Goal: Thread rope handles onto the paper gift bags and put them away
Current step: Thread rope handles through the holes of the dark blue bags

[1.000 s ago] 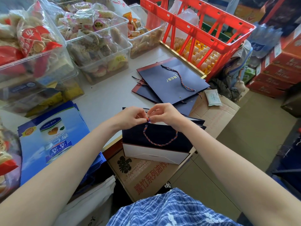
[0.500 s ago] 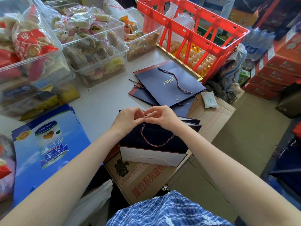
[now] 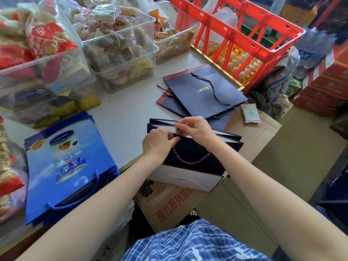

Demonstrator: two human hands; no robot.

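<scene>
A dark navy paper gift bag stands partly open at the table's near edge, its white base facing me. A red-and-blue twisted rope handle hangs in a loop down its near face. My left hand pinches the bag's top edge. My right hand pinches the rope's end at that same edge. Behind lies a flat pile of navy bags with a loose rope across the top one.
Clear bins of wrapped snacks line the table's back. A red plastic crate stands at the back right. Blue printed bags lie flat on the left. Cardboard boxes sit below the table edge, and a tissue pack rests on one.
Both hands stay together at the bag's top edge, with small finger movements on the rope's end. The bag and the pile behind have not moved.
</scene>
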